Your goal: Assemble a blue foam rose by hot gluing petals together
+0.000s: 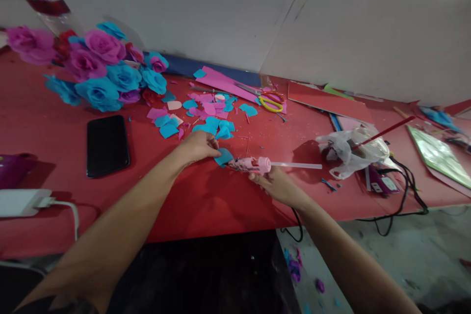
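My left hand (198, 146) pinches a small blue paper petal (223, 157) just above the red table (206, 196). My right hand (276, 184) grips a pink hot glue gun (253, 164) with a clear glue stick (298, 165) sticking out of its back. The gun's nozzle points left and meets the blue petal. A black cord runs down from under my right hand over the table's front edge.
A heap of cut blue and pink petals (206, 115) lies behind my hands, beside a bunch of pink and blue paper roses (99, 66). A black phone (107, 145) lies to the left, yellow-handled scissors (268, 100) at the back, a plastic bag with a cup (353, 149) to the right.
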The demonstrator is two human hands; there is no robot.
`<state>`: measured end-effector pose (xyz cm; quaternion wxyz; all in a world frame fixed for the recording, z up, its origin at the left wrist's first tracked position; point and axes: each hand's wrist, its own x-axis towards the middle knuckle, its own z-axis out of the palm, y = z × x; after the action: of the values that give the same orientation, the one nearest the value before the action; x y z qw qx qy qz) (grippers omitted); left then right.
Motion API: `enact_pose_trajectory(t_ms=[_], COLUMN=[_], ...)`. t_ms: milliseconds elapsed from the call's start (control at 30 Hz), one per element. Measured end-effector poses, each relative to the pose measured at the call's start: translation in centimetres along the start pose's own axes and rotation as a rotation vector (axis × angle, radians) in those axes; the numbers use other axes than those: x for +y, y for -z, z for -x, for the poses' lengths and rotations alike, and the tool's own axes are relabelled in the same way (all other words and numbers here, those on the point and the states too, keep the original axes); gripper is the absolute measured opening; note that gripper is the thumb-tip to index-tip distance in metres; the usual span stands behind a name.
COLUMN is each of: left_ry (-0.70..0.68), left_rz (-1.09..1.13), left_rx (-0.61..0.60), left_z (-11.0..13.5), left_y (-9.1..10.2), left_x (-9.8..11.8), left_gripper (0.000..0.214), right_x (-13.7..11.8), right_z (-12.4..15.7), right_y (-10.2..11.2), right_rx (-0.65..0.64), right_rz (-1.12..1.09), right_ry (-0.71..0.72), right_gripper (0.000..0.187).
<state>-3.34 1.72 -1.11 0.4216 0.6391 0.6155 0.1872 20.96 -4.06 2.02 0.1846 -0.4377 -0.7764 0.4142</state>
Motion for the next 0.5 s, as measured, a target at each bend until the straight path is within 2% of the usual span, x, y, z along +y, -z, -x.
enact_pose_trajectory(t_ms=[167, 500], left_ry=[0.002, 0.028], left_rz=[-0.046, -0.019], left_rx=[-0.034, -0.008], left_z=[-0.09, 0.01], left_y=[0.09, 0.12], left_x=[0.26, 0.6], left_gripper=[0.022, 0.019], right_x=[-0.06, 0.53], right_z=[-0.03, -0.23], right_y=[0.07, 0.07], right_rx=[0.009, 0.114], right_rz=[-0.012, -0.086], right_ry=[-0.016, -0.075], right_gripper=[0.027, 0.023])
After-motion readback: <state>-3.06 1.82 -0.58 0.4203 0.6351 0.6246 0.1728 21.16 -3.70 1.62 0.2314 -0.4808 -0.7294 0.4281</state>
